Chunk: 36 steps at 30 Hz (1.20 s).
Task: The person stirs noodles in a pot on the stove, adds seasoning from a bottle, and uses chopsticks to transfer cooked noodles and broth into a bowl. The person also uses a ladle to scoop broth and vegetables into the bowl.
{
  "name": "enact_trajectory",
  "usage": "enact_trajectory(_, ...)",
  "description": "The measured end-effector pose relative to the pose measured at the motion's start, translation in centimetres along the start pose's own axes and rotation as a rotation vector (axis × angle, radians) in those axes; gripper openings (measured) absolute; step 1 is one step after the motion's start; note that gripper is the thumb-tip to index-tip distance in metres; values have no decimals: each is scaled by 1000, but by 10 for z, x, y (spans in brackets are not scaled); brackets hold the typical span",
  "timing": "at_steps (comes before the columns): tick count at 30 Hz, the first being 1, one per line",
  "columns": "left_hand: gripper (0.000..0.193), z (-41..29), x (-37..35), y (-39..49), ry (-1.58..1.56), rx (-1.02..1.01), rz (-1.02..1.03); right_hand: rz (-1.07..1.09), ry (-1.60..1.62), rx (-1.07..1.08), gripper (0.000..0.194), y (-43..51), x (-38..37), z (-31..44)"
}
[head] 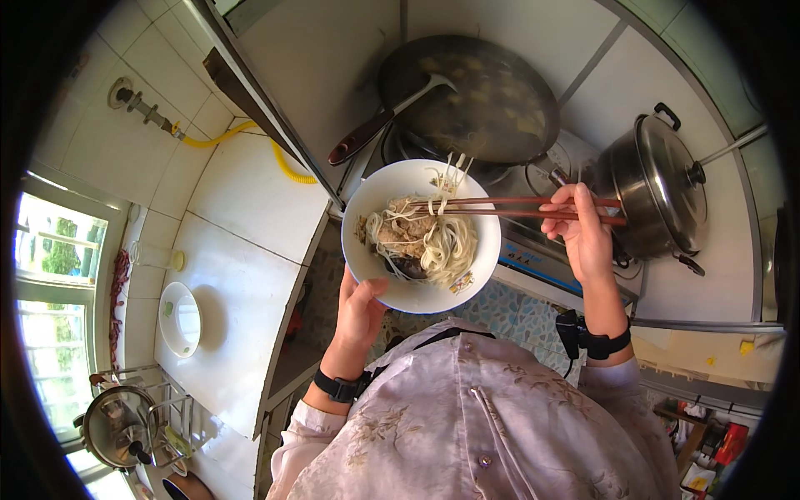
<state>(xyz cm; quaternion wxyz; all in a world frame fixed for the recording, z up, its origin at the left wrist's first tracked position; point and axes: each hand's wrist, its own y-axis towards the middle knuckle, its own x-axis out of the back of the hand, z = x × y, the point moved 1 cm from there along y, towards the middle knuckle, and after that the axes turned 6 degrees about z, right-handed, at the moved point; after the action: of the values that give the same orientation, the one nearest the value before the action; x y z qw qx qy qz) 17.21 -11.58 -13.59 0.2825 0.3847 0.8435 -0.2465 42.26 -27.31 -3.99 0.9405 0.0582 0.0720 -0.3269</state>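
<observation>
My left hand (361,306) grips the near left rim of a white bowl (400,297) with a blue edge. In the bowl lie pale noodles (451,250), brown lumps that look like meat (400,234), and something dark. My right hand (581,234) holds a pair of reddish-brown chopsticks (512,207), their tips among the noodles. A few noodle strands hang over the bowl's far rim. Just beyond the bowl, a dark wok (553,119) holds steaming broth with pale pieces. A metal spatula with a brown handle (362,136) rests across the wok's left edge.
The wok is on a gas stove (537,259); a lidded steel pot (665,187) stands at its right. On the white counter at left is an empty-looking white bowl (181,340). A yellow gas hose (287,164) runs behind a panel. A metal rack (178,400) holds a pot lid at lower left.
</observation>
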Motion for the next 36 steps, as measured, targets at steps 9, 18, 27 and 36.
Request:
enact_trajectory(9,54,-3,-3,4,-26,18,35,393,-791,357,18,-37,-51,83)
enact_trajectory(18,58,-1,1,6,-13,-5,77,83,-783,354,25,-34,-14,92)
enact_trajectory(27,57,-2,4,-3,-6,50,31,213,-512,321,28,17,13,28)
enact_trajectory(36,59,-4,-6,-7,1,-8,22,-139,-130,329,37,42,21,-4)
